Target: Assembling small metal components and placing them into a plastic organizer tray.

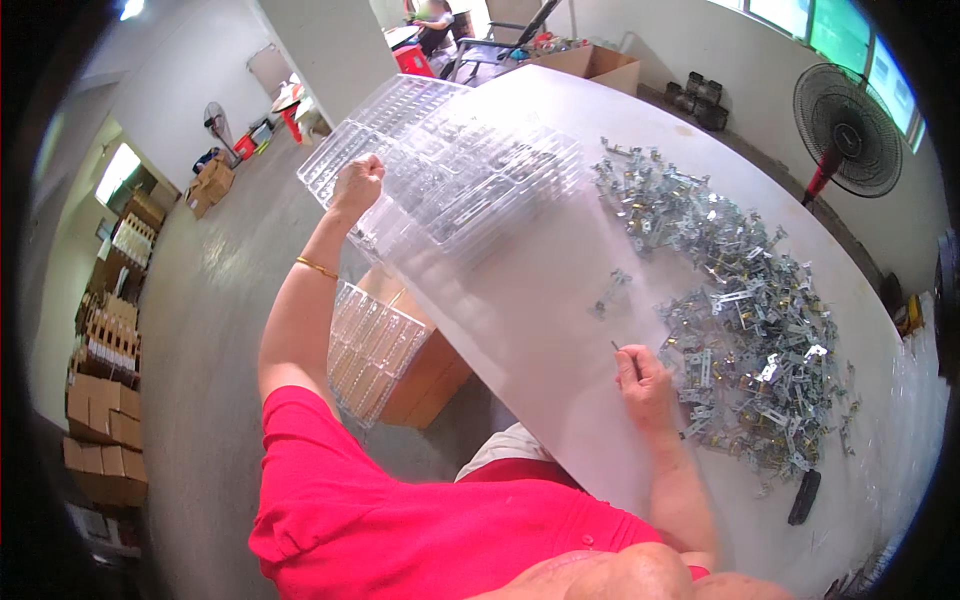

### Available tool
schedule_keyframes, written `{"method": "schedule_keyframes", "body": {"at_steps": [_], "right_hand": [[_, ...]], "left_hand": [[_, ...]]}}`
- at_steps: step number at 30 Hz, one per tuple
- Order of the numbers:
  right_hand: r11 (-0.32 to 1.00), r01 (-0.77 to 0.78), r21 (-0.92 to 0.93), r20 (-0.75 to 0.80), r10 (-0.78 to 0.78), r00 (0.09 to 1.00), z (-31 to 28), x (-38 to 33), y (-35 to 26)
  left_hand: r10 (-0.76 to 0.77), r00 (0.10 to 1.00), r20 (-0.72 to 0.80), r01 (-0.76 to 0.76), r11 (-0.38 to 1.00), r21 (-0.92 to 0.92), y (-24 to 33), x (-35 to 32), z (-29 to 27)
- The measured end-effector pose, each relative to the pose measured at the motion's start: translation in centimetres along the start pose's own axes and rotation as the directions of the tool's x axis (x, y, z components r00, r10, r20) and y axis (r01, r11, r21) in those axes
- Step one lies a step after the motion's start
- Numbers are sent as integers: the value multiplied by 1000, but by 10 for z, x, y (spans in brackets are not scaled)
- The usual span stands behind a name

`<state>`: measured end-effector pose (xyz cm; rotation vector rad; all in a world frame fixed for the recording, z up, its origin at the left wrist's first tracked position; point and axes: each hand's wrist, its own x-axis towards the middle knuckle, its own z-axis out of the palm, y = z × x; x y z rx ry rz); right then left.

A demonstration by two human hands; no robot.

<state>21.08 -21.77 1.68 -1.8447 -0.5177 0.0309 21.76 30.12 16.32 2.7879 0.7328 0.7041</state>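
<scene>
My left hand [358, 187] is closed at the left edge of the stacked clear plastic trays [440, 150], which lie partly past the table's left edge. What its fingers hold, if anything, is hidden. Over the near part of the white table [540, 340], my right hand [647, 388] pinches a small thin metal piece [616, 346] between thumb and fingers. Just right of that hand spreads a large heap of small metal brackets [745, 310], some with brass-coloured parts. A few loose brackets [612, 290] lie apart, left of the heap.
Below the table's left edge stands an open cardboard box [428, 380] with clear trays [375, 345] in it. A black bar-shaped object [803, 498] lies near the heap. A fan [848, 130] stands beyond the right edge. Stacked cartons [105, 410] line the left wall. Another person [432, 28] sits far back.
</scene>
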Motion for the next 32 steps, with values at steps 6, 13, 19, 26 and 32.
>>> {"method": "schedule_keyframes", "body": {"at_steps": [6,13,19,26,32], "right_hand": [[999,-38,28,29,37,999,-1,0,3],[999,-40,19,15,40,999,-1,3,8],[999,-37,14,37,36,999,-2,5,6],[999,-13,36,14,12,1000,1,3,6],[1000,-6,29,29,5,1000,-1,3,5]], "left_hand": [[91,991,101,-95,995,34,41,30,36],[96,987,126,-103,994,48,36,54,67],[84,987,140,-91,995,41,33,59,76],[110,981,161,-116,993,30,35,55,74],[95,975,202,-104,994,36,43,51,70]]}}
